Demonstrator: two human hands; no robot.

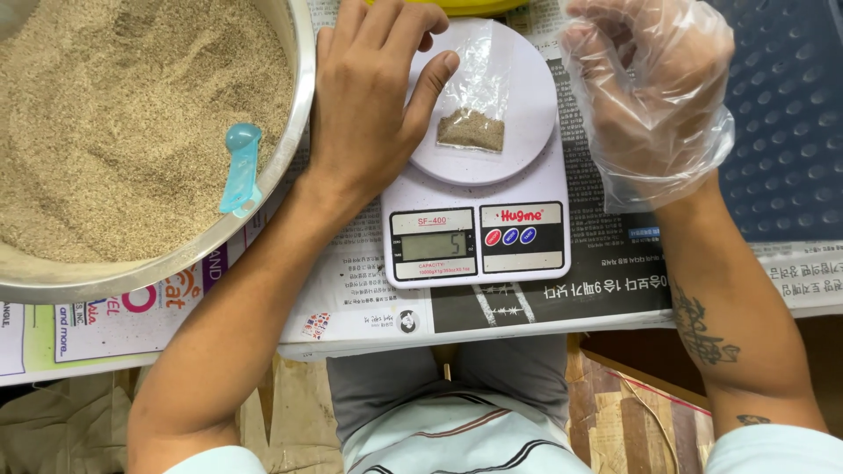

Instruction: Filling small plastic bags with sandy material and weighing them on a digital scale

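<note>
We see our left hand (pixel 369 105) lying palm down, bare, with its fingers loosely spread and gripping nothing; the thumb reaches out so that its tip touches the upper left edge of a small clear plastic bag (pixel 474 105). That bag lies flat on the round platform of a white digital kitchen scale (pixel 479 233), just to the right of our left hand, and holds a thin layer of brownish grain at its lower end. Our right hand (pixel 654 96), wrapped in a loose transparent plastic glove (pixel 694 149), hovers just to the right of the scale with the fingers curled inward; whether anything sits inside that curl we cannot tell through the crinkled film. To the left of our left wrist stands a large steel bowl (pixel 294 132) filled with fine tan grain (pixel 114 123), and a small blue plastic scoop (pixel 240 167) rests on the grain, leaning against the bowl's rim close to our left forearm. Everything sits on sheets of newspaper (pixel 606 290) spread under both hands.
</note>
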